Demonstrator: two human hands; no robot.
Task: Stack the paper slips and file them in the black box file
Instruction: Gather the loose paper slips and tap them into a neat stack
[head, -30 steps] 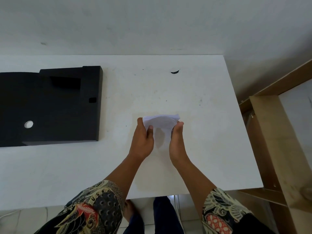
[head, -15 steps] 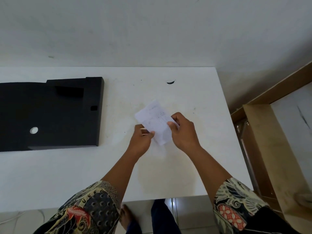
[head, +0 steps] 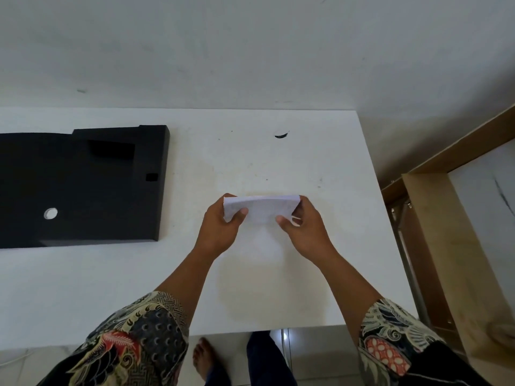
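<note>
A small stack of white paper slips [head: 262,208] is held just above the white table [head: 278,288], long side running left to right and slightly bowed. My left hand [head: 220,229] pinches its left end with the thumb on top. My right hand [head: 303,229] grips its right end the same way. The black box file [head: 83,188] lies flat on the table's left side, well apart from the hands, with a round finger hole [head: 50,213] in its surface.
A small dark mark [head: 281,135] sits on the table near the far edge. A wooden shelf frame [head: 434,232] stands close to the table's right edge. A white wall rises behind the table. My bare foot [head: 204,358] shows below the front edge.
The slips were upright between both hands, then tilted diagonally; now they are turned to lie lengthwise between the hands. Both hands have spread apart to the stack's two ends.
</note>
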